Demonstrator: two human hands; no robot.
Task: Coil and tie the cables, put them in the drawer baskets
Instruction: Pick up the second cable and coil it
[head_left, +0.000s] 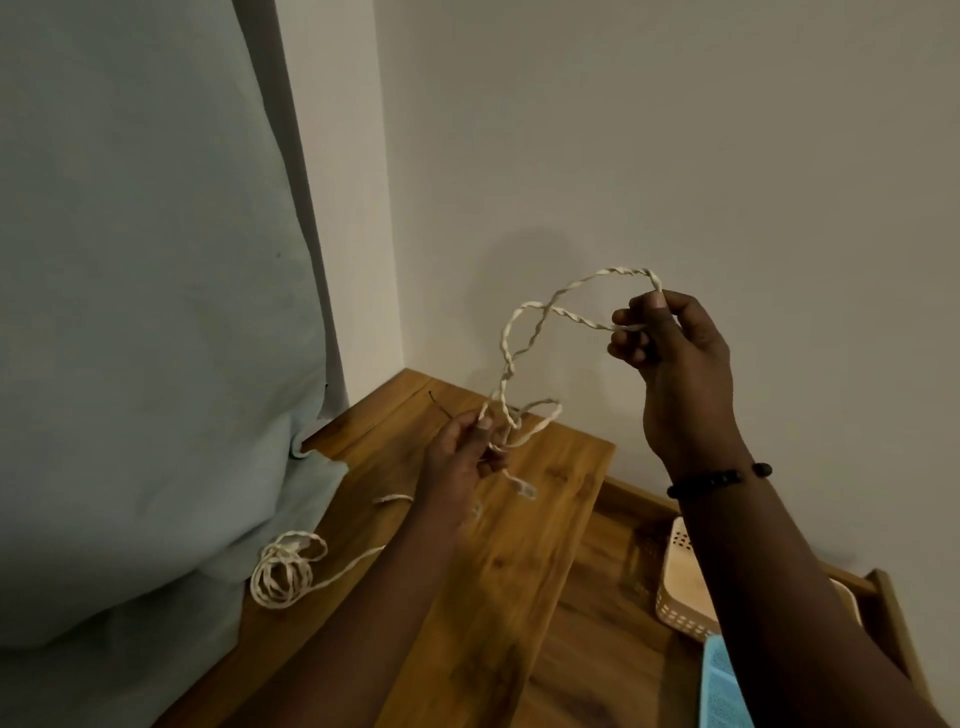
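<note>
Head view: both hands are raised over the wooden bench (519, 519), working a white twisted cable (511, 358). The right hand (670, 358) pinches the cable between thumb and forefinger at the top of a raised loop, with a second strand passing under the curled fingers; its grip is pressed together on the cable. The left hand (457, 457) pinches the lower run where the strands cross into a small loop, grip likewise closed on the cable. A clear end connector (524, 488) dangles just below the left hand. The rest trails down to a loose bundle (283, 571) lying on the bench edge beside the pale bedding (130, 312). A perforated basket (680, 582) sits in the open drawer (883, 613) under the right forearm. Judgement: the cable looks light, limp and springy from its twist, so loops will likely want to unwind; hold at the crossings, not mid-span. The connector appears the fragile point; better not to pull on it. Coiling seems early, nothing tied yet.
</note>
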